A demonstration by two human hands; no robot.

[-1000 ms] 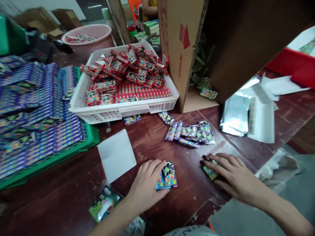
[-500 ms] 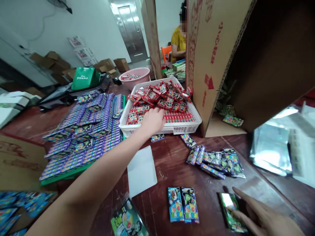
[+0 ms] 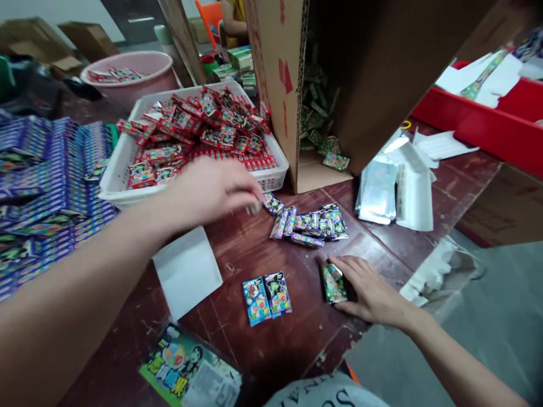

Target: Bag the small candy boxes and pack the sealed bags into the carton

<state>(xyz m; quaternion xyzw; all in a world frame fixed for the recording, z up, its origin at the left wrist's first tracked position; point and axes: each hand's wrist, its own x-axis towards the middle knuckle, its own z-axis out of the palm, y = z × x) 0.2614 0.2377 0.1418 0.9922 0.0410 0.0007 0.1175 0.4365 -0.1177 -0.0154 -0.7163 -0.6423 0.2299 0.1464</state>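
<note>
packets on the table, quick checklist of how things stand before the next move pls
1. Blue packet and purple packet face up, side by side: ok.
2. Green packet between the thumb and fingers of the right hand: ok.
3. Left hand empty: cannot tell, it is blurred.
4. Loose purple packs neatly lined up: not ok, they lie in a jumbled heap.
5. Red packets evenly layered in the white basket: not ok, many are piled loosely on top.
</note>
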